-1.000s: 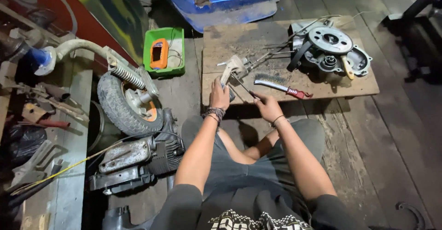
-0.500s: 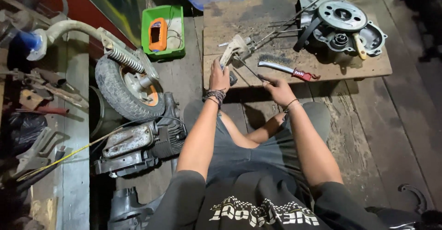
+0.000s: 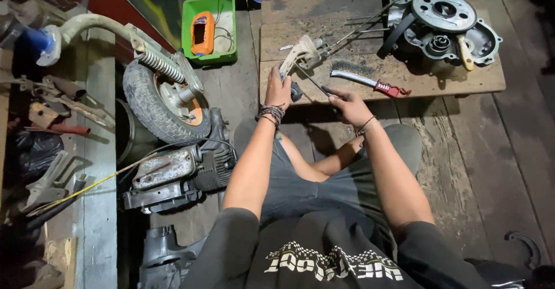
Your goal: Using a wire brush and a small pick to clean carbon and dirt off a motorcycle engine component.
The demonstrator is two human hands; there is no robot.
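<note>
Wooden boards form the low work platform (image 3: 404, 78), and both hands are now seen at its near edge, somewhat higher in the view than a second ago — the camera has tipped forward and down, so more of the lap and dark shirt is taken in while the blue object at the top is almost cut out. The hands themselves have barely shifted. The left hand (image 3: 278, 92), beaded bands at its wrist, is closed around the lower end of a pale, angular metal bracket (image 3: 300, 54), whose upper part rests on the boards. The right hand (image 3: 350, 107) is curled around a thin dark rod-like tool (image 3: 315, 83) which is angled up toward the bracket; the two hands are held apart, the tool bridging the gap. From this steadiness it may be judged that the same fine work on the bracket is being carried on.

A red-handled wire brush (image 3: 370, 82) lies just beyond the right hand, an engine casing (image 3: 442, 26) farther back. A small wheel (image 3: 162, 101) is at the left, near a green tray (image 3: 211, 28).

What the tool's tip meets cannot be made out — it is hidden by the left hand, beside a small dark piece.
</note>
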